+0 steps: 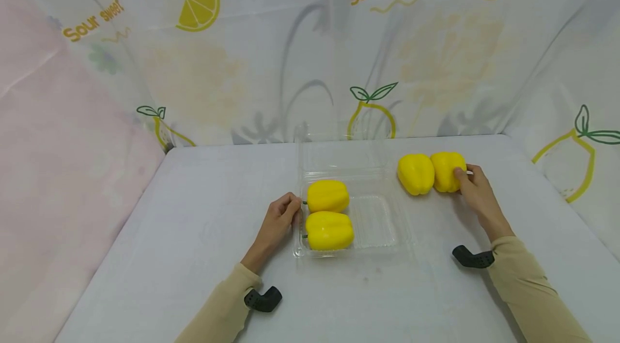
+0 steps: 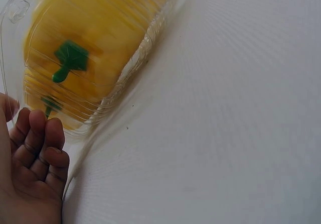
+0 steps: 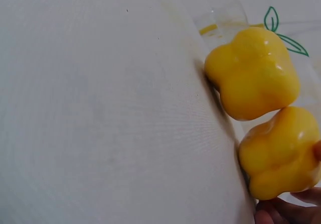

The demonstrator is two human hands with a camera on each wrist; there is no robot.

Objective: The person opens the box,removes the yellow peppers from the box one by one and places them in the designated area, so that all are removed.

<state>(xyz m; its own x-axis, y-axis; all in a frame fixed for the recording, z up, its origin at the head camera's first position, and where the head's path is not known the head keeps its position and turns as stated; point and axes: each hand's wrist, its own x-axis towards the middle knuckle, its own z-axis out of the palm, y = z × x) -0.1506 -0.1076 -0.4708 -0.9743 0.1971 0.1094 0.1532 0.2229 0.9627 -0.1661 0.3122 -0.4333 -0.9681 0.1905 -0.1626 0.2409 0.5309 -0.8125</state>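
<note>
Beside a clear plastic box [image 1: 378, 219], the left hand [image 1: 282, 210] pinches its rim [image 1: 296, 238], likely steadying it, the right hand [image 1: 478, 190] a yellow bell pepper [image 1: 444, 170].

Two yellow peppers [image 1: 329, 231] in container [image 1: 375, 222]

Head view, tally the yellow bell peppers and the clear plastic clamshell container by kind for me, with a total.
Clear plastic clamshell container: 1
Yellow bell peppers: 4 (2 inside the container, 2 outside it)
Total: 5
</note>
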